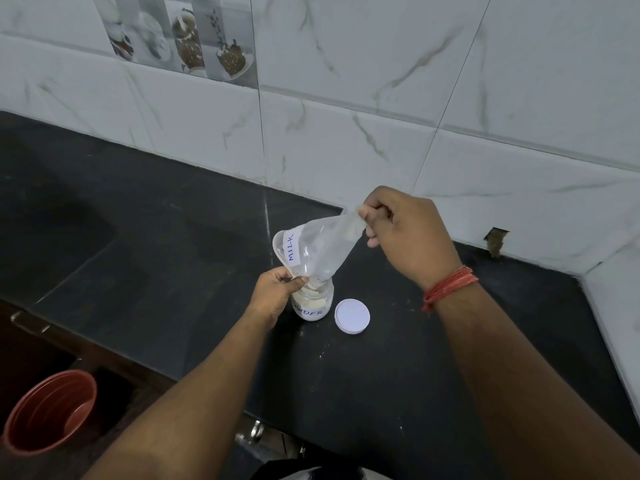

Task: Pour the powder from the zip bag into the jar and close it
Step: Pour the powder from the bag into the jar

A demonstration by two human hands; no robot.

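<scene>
A clear zip bag (pixel 320 249) with a white label reading "MILK" hangs upside down over a small glass jar (pixel 313 304) on the black counter. My right hand (pixel 405 233) pinches the bag's raised bottom corner. My left hand (pixel 275 294) grips the bag's mouth at the jar's open rim. White powder lies in the jar, behind a label ending in "WDER". The bag looks almost empty. The jar's white round lid (pixel 352 315) lies flat on the counter just right of the jar.
The black stone counter (pixel 173 254) meets a white marble-tiled wall (pixel 381 133) behind and at the right. A red bucket (pixel 48 412) stands on the floor at lower left. Specks of spilled powder dot the counter near the lid.
</scene>
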